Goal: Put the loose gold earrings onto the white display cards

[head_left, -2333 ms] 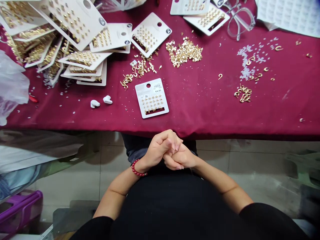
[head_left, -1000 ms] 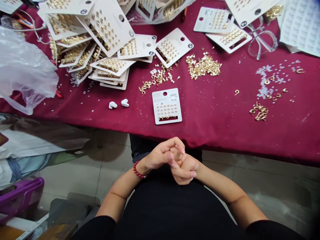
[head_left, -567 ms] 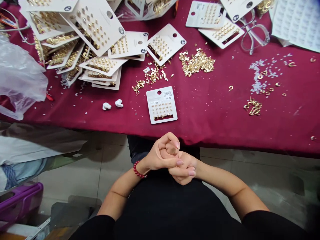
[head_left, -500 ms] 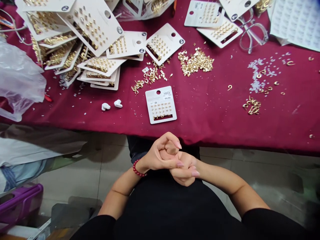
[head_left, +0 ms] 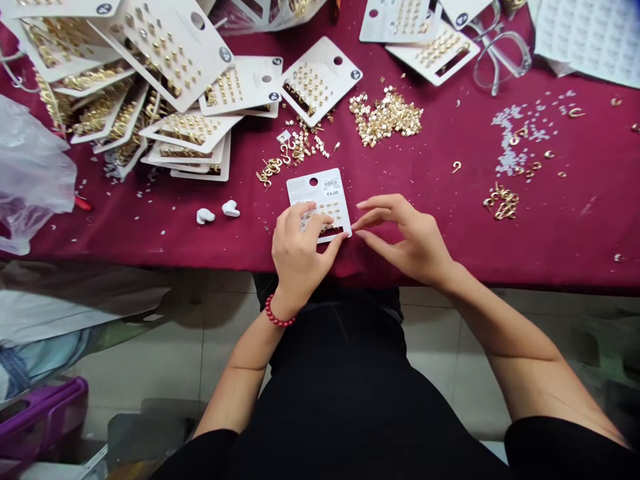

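Note:
A white earring card (head_left: 327, 179) with a price label and rows of small gold earrings lies on the dark red cloth in front of me. Over its lower left part rests my left hand (head_left: 300, 250), fingers apart, with the thumb at the card's lower edge; it covers some of the earrings. My right hand (head_left: 410, 240) is just right of the card, its fingers spread and the fingertips close to the card's right edge. Nothing shows between the right fingers.
Filled earring cards (head_left: 190, 133) are piled at the left, near a clear plastic bag (head_left: 35, 173). White earbuds (head_left: 231, 209) lie nearer. Behind the card is a heap of gold earring backs (head_left: 387, 117). Gold hooks (head_left: 501, 202), glasses (head_left: 505, 53) and a sticker sheet (head_left: 590, 40) are at the right.
My hands were clasped together at the table edge and have come apart. Both moved forward: the left onto the earring card, the right to its right side.

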`<state>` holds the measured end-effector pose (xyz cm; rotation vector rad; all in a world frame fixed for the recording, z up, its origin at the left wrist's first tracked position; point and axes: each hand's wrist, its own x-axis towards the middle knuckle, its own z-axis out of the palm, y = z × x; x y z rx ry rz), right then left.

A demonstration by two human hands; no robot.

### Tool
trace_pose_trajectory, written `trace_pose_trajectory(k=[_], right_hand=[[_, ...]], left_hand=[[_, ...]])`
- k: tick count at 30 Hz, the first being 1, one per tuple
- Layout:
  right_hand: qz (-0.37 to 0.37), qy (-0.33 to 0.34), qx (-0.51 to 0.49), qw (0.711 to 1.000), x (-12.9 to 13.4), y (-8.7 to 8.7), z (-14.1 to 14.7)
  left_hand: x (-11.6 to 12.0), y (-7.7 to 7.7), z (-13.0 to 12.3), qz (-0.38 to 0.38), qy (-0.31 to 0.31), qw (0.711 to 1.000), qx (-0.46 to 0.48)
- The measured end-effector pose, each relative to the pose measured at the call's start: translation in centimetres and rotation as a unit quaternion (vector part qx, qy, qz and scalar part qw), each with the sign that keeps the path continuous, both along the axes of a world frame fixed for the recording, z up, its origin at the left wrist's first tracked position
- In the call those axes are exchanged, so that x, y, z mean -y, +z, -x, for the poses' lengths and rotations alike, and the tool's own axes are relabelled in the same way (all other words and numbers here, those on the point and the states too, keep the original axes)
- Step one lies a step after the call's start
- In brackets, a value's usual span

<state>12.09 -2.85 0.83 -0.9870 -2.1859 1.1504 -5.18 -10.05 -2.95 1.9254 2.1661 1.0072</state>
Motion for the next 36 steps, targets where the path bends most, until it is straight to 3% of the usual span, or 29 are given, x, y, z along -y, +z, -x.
trace_pose_trajectory(k=[5, 8, 36], right_hand=[[-0.174, 0.106, 0.103, 0.974, -1.9, -0.8, 1.5], [-0.218, 0.144, 0.134, 0.956, -2.6, -0.6, 2.2], [-0.248, 0.271, 0.238, 0.899, -4.1, 0.6, 4.3]], left_hand=[[-0.2, -0.7, -0.2, -0.008, -0.009, 1.000, 0.013], [-0.1, -0.8, 0.1, -0.013, -0.013, 1.000, 0.020], [-0.2, -1.2, 0.5, 0.013, -0.038, 0.997, 0.071]])
